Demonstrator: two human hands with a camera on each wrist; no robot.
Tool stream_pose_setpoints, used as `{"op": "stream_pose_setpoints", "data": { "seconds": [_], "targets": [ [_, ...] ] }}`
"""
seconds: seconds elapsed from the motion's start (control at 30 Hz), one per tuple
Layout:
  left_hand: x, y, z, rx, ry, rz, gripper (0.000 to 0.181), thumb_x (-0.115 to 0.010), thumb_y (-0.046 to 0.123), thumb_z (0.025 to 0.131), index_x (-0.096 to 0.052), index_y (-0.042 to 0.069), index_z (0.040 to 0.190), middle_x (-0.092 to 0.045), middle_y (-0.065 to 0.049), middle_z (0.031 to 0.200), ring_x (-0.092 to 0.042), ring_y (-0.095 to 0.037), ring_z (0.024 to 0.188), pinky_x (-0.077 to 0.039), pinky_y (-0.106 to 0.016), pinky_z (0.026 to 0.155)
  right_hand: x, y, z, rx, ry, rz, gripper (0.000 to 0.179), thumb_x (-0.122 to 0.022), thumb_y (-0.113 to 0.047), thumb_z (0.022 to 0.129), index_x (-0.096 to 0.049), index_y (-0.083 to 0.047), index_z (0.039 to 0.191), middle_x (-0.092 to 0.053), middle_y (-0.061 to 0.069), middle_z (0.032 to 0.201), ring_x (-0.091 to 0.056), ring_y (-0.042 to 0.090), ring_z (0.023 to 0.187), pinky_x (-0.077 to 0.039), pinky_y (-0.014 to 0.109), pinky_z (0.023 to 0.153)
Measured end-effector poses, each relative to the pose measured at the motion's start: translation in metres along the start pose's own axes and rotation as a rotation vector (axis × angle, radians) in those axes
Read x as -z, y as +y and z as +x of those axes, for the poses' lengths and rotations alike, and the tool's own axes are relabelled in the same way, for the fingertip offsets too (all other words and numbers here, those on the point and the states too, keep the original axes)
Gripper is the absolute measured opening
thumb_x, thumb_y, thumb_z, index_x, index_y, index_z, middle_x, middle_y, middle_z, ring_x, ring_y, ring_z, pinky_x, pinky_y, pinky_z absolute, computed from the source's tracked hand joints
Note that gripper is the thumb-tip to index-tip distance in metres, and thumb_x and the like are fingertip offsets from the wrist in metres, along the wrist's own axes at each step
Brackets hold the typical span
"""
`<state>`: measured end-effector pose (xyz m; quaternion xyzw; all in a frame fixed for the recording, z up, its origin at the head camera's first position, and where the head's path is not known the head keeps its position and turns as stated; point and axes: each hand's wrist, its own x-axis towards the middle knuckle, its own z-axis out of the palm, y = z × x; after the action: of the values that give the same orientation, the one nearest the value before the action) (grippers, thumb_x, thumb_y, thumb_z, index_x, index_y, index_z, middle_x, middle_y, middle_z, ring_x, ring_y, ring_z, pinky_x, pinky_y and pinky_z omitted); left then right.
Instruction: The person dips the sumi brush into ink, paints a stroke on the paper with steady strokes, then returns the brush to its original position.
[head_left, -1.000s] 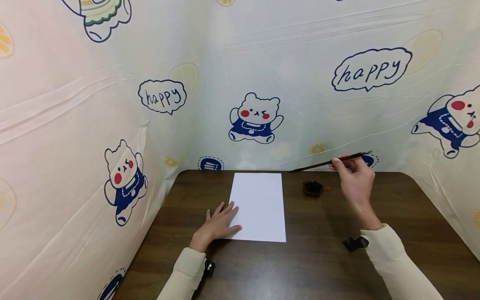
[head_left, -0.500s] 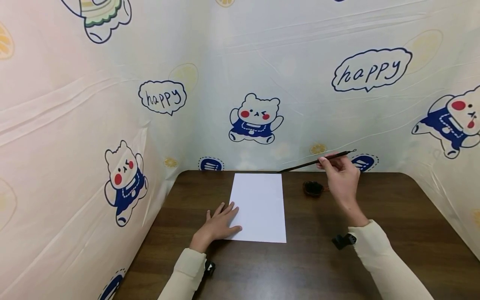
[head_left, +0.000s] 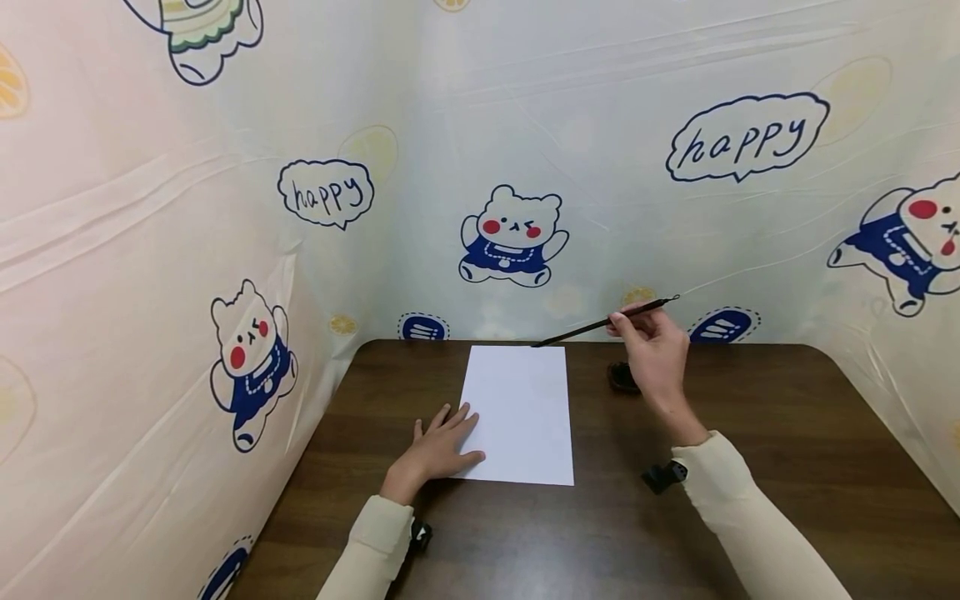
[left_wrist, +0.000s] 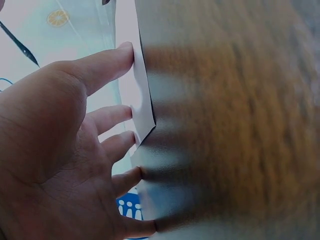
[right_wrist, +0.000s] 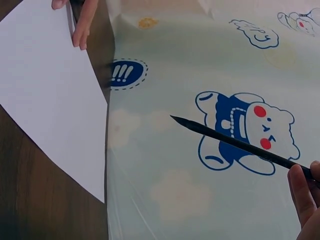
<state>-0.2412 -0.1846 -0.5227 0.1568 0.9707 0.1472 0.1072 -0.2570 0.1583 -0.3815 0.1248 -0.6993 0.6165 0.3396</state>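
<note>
A blank white sheet of paper (head_left: 521, 412) lies on the brown table (head_left: 510, 542). My left hand (head_left: 435, 450) rests on its left edge with fingers spread; in the left wrist view the thumb and nearer fingertips touch the paper (left_wrist: 136, 85). Over the table's far right part, my right hand (head_left: 654, 354) pinches a dark writing brush (head_left: 581, 332). The brush slants down to the left, its tip near the paper's far edge in the head view. In the right wrist view the brush (right_wrist: 235, 142) points toward the paper, its dark tip apart from it.
A small dark ink dish (head_left: 622, 379) stands right of the paper, partly hidden by my right hand. Behind and beside the table hangs a pale curtain (head_left: 420, 167) printed with bears and "happy" bubbles. Dark wrist cameras (head_left: 663, 477) sit by both cuffs.
My right hand has moved left with the brush, bringing the tip from right of the paper to above its far edge. The hand now covers part of the dish. My left hand stays put.
</note>
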Motion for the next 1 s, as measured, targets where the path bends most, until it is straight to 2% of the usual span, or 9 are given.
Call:
{"op": "stream_pose_setpoints", "data": {
  "seconds": [0.27,0.57,0.7,1.0],
  "targets": [
    [-0.002,-0.001,0.001,-0.006,0.004,0.003,0.075,-0.058,0.058,0.091,-0.034,0.025,0.154,-0.021,-0.001,0.165,-0.011,-0.037,0.153,-0.006,-0.079,0.108,-0.015,0.002,-0.005,-0.009,-0.025,0.015,0.018,-0.069,-0.003,0.089,-0.065,0.011,0.100,-0.071,0.028,0.089,-0.070,0.042,0.077,-0.059,0.029,0.071],
    [-0.001,0.000,0.001,0.000,0.005,0.009,0.074,-0.059,0.057,0.091,-0.035,0.024,0.153,-0.022,-0.002,0.164,-0.012,-0.037,0.152,-0.006,-0.079,0.108,-0.031,0.004,-0.009,-0.018,-0.033,0.034,0.019,-0.070,-0.001,0.088,-0.064,0.014,0.098,-0.071,0.029,0.087,-0.070,0.043,0.076,-0.059,0.026,0.068],
    [0.000,0.001,0.000,0.005,0.003,0.010,0.074,-0.058,0.057,0.091,-0.035,0.025,0.153,-0.021,-0.001,0.165,-0.011,-0.036,0.153,-0.006,-0.078,0.109,-0.038,0.007,-0.011,-0.010,-0.031,0.026,0.017,-0.070,-0.001,0.088,-0.064,0.013,0.097,-0.071,0.028,0.086,-0.070,0.044,0.075,-0.059,0.028,0.067],
    [0.000,0.002,0.001,0.009,0.000,0.014,0.074,-0.058,0.057,0.091,-0.035,0.025,0.153,-0.021,0.000,0.165,-0.011,-0.036,0.153,-0.006,-0.078,0.109,-0.051,0.016,-0.018,0.002,-0.049,0.015,0.017,-0.070,-0.002,0.089,-0.064,0.012,0.095,-0.071,0.027,0.085,-0.070,0.043,0.072,-0.058,0.024,0.065]
  ]
}}
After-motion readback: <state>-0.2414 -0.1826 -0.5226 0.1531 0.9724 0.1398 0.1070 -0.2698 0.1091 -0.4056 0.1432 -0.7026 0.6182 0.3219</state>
